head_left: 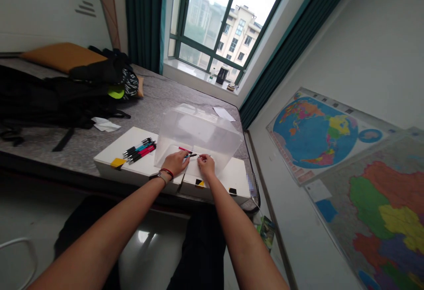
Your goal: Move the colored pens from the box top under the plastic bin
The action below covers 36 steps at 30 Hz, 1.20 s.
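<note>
Far left, a black backpack (pixel 49 100) on a grey bed (pixel 159 91). Next, a bundle of pens (pixel 139 150) lying on a white board (pixel 129 157), just left of the hands. Left hand (pixel 175 162), fingers curled and half closed, at the near edge of a clear plastic box (pixel 202 131), beside a pink pen (pixel 183 150) and a black pen (pixel 191 154); any grip on them impossible to tell. Right hand (pixel 206 166), fingertips drawn together just beside the black pen, grip likewise impossible to tell. Far right, two wall maps (pixel 331 157).

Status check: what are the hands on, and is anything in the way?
Left hand and right hand at a dark pen, grip unclear. Clear plastic box right behind them. Pen bundle to the left on a white board.
</note>
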{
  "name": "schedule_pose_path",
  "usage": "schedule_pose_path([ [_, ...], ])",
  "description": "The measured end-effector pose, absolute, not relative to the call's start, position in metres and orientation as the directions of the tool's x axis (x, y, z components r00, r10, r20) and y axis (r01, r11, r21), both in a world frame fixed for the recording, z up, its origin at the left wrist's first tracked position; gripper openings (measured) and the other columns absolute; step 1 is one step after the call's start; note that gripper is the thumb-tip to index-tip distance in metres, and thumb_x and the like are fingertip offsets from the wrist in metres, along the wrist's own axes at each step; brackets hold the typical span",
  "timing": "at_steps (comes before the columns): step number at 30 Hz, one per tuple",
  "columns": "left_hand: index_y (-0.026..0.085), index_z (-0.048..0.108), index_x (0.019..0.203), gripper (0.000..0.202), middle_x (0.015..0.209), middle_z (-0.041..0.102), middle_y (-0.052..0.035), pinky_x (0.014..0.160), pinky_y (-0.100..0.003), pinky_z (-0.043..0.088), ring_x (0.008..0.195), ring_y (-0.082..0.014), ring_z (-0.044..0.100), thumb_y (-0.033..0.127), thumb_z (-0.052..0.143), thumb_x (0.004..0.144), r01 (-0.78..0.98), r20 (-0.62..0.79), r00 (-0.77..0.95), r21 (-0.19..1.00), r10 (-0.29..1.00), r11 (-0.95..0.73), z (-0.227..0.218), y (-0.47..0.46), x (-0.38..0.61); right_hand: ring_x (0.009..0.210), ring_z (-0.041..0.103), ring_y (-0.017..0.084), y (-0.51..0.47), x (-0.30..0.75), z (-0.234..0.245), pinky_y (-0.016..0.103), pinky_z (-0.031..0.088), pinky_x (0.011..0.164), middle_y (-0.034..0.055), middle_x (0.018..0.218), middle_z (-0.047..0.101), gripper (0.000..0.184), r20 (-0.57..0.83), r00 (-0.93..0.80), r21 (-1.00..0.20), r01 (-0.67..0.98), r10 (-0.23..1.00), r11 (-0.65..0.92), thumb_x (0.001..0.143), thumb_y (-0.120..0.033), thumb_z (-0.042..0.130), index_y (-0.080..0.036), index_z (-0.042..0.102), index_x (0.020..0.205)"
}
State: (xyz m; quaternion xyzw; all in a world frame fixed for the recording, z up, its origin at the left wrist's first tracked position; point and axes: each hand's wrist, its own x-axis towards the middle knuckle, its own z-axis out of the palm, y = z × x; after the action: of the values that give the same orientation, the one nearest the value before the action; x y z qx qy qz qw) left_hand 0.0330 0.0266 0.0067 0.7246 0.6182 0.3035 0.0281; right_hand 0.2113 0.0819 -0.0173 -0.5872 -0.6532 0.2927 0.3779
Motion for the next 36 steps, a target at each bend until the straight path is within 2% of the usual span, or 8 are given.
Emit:
schedule_pose_path([
  [3,0.023,0.062,0.11,0.03,0.099,0.07,-0.0078,0.073,-0.029,0.047,0.09,-0.022,0.065,0.039,0.045,0.091,0.87,0.397,0.064,0.428,0.916,-0.246,0.007,0.027,0.033,0.053,0.055,0.013,0.081,0.213,-0.015,0.023,0.045,0.052,0.0011,0.072,0.064,0.017,0.054,-0.011,-0.911,0.409,0.998,0.054,0.078,-0.035,0.054,-0.02,0.061,0.082],
  [6,0.025,0.06,0.113,0.031,0.103,0.069,-0.0071,0.078,-0.029,0.048,0.095,-0.0208,0.064,0.039,0.042,0.093,0.85,0.422,0.105,0.433,0.901,-0.302,0.007,0.027,0.031,0.048,0.052,0.011,0.079,0.214,-0.01,0.022,0.043,0.047,0.0014,0.067,0.062,0.028,0.013,-0.082,-0.955,0.294,0.997,0.036,0.081,-0.046,0.051,-0.019,0.059,0.078],
  [9,0.027,0.059,0.117,0.031,0.108,0.068,-0.0064,0.084,-0.03,0.047,0.1,-0.0198,0.063,0.039,0.039,0.096,0.829,0.45,0.171,0.416,0.876,-0.375,0.006,0.027,0.03,0.047,0.049,0.011,0.077,0.216,-0.006,0.022,0.04,0.046,0.001,0.06,0.059,0.041,0.009,-0.159,-0.963,0.264,0.987,0.051,0.081,-0.057,0.052,-0.018,0.06,0.073],
  [12,0.03,0.058,0.118,0.031,0.11,0.067,-0.0058,0.084,-0.03,0.047,0.099,-0.0195,0.063,0.039,0.038,0.096,0.82,0.434,0.216,0.405,0.875,-0.404,0.003,0.028,0.029,0.045,0.046,0.011,0.077,0.218,-0.003,0.023,0.037,0.045,-0.0003,0.054,0.055,0.047,-0.005,-0.191,-0.962,0.269,0.982,0.047,0.078,-0.062,0.055,-0.017,0.06,0.065],
  [18,0.031,0.057,0.12,0.031,0.11,0.068,-0.0049,0.081,-0.029,0.047,0.096,-0.0197,0.065,0.042,0.04,0.095,0.836,0.373,0.229,0.397,0.899,-0.378,-0.001,0.03,0.03,0.047,0.045,0.01,0.077,0.22,0.001,0.023,0.036,0.046,-0.0006,0.055,0.055,0.044,-0.042,-0.212,-0.963,0.267,0.976,0.017,0.078,-0.06,0.057,-0.018,0.059,0.066],
  [23,0.028,0.059,0.114,0.031,0.109,0.068,-0.0058,0.08,-0.029,0.046,0.095,-0.0202,0.065,0.044,0.039,0.096,0.843,0.383,0.235,0.377,0.893,-0.383,-0.002,0.031,0.029,0.047,0.044,0.01,0.08,0.221,-0.001,0.023,0.036,0.046,-0.0018,0.056,0.055,0.037,-0.054,-0.179,-0.974,0.227,0.982,-0.012,0.077,-0.053,0.058,-0.017,0.059,0.067],
  [36,0.024,0.061,0.108,0.033,0.097,0.069,-0.007,0.078,-0.029,0.046,0.09,-0.0193,0.064,0.041,0.034,0.098,0.846,0.393,0.223,0.376,0.892,-0.377,0.0,0.029,0.029,0.045,0.042,0.009,0.082,0.221,-0.005,0.023,0.032,0.045,-0.0026,0.054,0.053,0.039,-0.052,-0.231,-0.988,0.155,0.972,-0.016,0.074,-0.055,0.064,-0.017,0.06,0.065],
])
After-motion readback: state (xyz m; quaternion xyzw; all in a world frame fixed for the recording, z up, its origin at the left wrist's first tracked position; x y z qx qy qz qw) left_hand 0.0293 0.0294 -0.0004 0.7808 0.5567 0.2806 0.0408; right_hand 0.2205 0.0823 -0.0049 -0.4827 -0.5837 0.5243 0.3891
